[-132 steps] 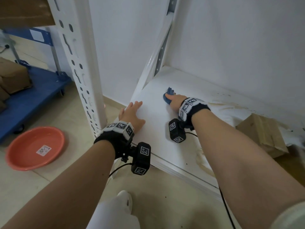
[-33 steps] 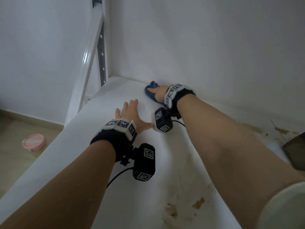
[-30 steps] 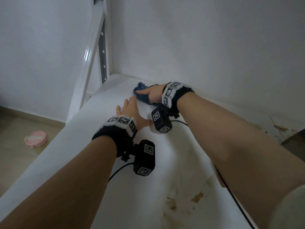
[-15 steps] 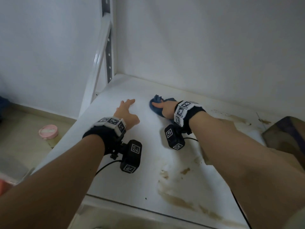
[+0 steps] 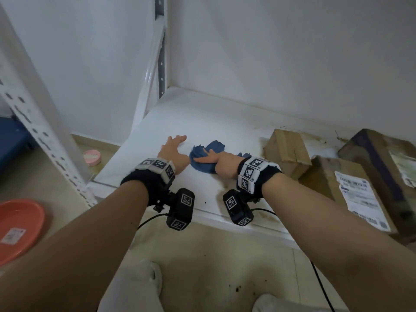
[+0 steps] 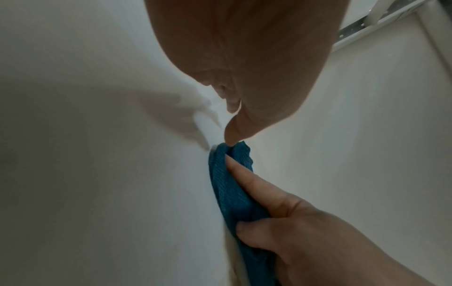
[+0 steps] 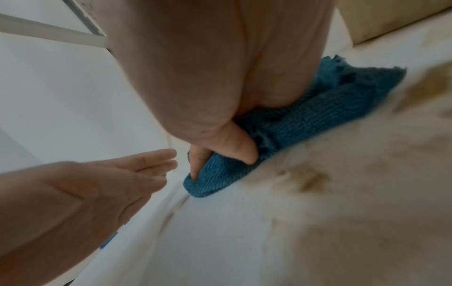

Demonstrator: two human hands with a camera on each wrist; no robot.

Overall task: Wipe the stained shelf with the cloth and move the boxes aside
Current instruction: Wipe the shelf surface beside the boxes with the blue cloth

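Note:
The white shelf (image 5: pixel 155 129) carries brown stains along its back right and front edge. My right hand (image 5: pixel 215 162) grips a crumpled blue cloth (image 5: pixel 206 164) and holds it down on the shelf; the index finger lies straight on the cloth (image 6: pixel 229 189) and the thumb digs into the cloth (image 7: pixel 318 116). My left hand (image 5: pixel 173 150) rests flat on the shelf just left of the cloth, holding nothing. A small cardboard box (image 5: pixel 287 152) stands right of the cloth. Two larger labelled boxes (image 5: pixel 344 190) sit further right.
A perforated white upright (image 5: pixel 33 113) stands at the shelf's front left. On the floor to the left lie a red basin (image 5: pixel 18 226) and a pink round lid (image 5: pixel 91 157). A blue cart (image 5: pixel 11 140) shows at the left edge. The wall closes the back.
My right hand has dragged the cloth from the back left corner toward the middle of the shelf. The left hand stayed flat. The head view has pulled back, so the boxes and floor show.

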